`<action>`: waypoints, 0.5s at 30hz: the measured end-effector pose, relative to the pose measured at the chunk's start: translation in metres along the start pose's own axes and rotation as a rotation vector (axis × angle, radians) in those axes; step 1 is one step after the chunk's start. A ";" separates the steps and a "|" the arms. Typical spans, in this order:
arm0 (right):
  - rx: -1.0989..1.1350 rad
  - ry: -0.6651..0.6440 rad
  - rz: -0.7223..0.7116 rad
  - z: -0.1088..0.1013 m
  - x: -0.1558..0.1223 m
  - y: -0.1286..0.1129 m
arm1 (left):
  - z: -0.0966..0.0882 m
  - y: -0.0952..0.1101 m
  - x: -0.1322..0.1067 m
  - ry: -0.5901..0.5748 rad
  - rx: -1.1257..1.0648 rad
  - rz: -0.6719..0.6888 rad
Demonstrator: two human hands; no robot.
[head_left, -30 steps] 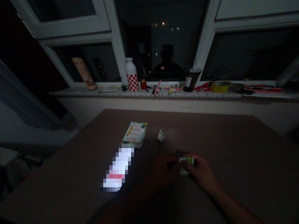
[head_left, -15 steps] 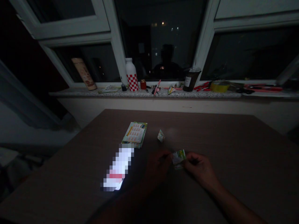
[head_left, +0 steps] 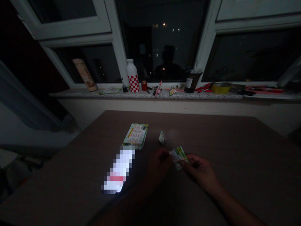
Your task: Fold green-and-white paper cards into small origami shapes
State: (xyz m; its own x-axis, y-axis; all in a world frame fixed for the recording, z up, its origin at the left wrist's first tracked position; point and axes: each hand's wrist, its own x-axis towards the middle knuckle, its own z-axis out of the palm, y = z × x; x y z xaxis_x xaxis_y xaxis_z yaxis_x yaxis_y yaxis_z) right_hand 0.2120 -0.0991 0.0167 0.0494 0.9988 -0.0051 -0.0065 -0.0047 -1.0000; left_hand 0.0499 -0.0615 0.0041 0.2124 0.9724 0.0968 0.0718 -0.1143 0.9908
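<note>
**Printed paper slip between both hands, dark tabletop**

Right hand: narrow grip, thumb over the near right part of a green-and-white printed paper, fingers behind. Left hand: in deep shadow, fingers curled at the paper's left edge; cannot tell whether they pinch it or only touch. Paper held tilted over the wooden table, creased, with a paler section showing below the upper printed one.

Just beyond the left hand: small folded paper piece, peaked, on the table. Farther left: stack of printed leaflets, top sheet bearing a grid of panels. Nearer the person than the stack: lit phone, screen pixelated, contents unreadable.

Behind the table, on the speckled windowsill: red-and-white checked bottle, red jar just beside it, dark lidded cup to the right.
</note>
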 end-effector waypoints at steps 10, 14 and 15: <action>0.062 -0.034 0.092 -0.002 0.005 0.015 | 0.005 0.008 0.001 -0.017 -0.065 -0.098; 0.005 -0.091 0.080 -0.005 0.004 0.014 | -0.001 0.006 0.006 0.004 -0.111 -0.080; 0.023 -0.108 0.068 -0.006 0.003 0.013 | -0.003 0.006 0.007 -0.008 -0.122 -0.073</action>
State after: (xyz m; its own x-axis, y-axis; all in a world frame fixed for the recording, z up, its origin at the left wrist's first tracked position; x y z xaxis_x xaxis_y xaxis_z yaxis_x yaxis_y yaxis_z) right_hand 0.2182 -0.0961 0.0032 -0.0602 0.9957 -0.0704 -0.0292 -0.0723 -0.9970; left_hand 0.0491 -0.0551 0.0109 0.2186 0.9755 0.0241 -0.0317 -0.0176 0.9993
